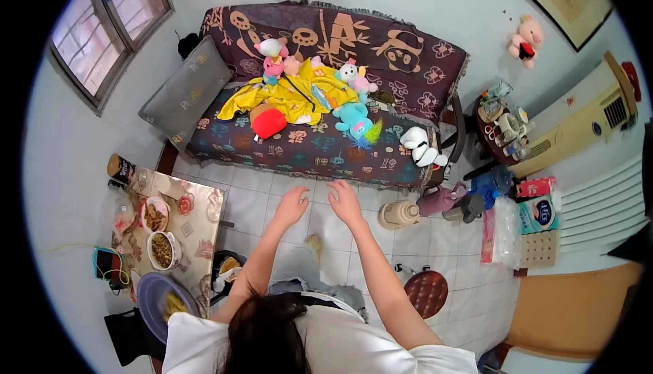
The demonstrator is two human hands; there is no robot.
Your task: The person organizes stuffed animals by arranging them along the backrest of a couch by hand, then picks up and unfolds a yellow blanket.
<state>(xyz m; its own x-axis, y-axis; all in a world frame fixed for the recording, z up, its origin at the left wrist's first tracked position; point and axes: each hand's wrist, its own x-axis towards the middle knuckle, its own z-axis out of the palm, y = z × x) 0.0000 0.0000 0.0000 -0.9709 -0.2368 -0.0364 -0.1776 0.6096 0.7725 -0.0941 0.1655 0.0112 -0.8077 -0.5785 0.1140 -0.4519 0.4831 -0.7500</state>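
Observation:
My left hand (291, 205) and my right hand (345, 204) reach forward over the tiled floor, just short of the sofa (306, 153). Both are empty, with fingers apart and a gap between the two hands. On the sofa lie a crumpled yellow garment (292, 102), a red plush toy (269, 122), a turquoise plush toy (354, 117) and a white plush toy (422, 148). More plush toys, including a white-and-pink one (273, 49), rest against the back. A grey cushion (187, 88) leans at the left end.
To the left, a table (207, 217) holds food bowls (163, 250) and a purple basin (149, 306). Right of my hands stand a beige thermos (398, 215) and a pink bottle (442, 200). A round stool (426, 294) is beside my right arm. Tissue packs (539, 214) stand farther right.

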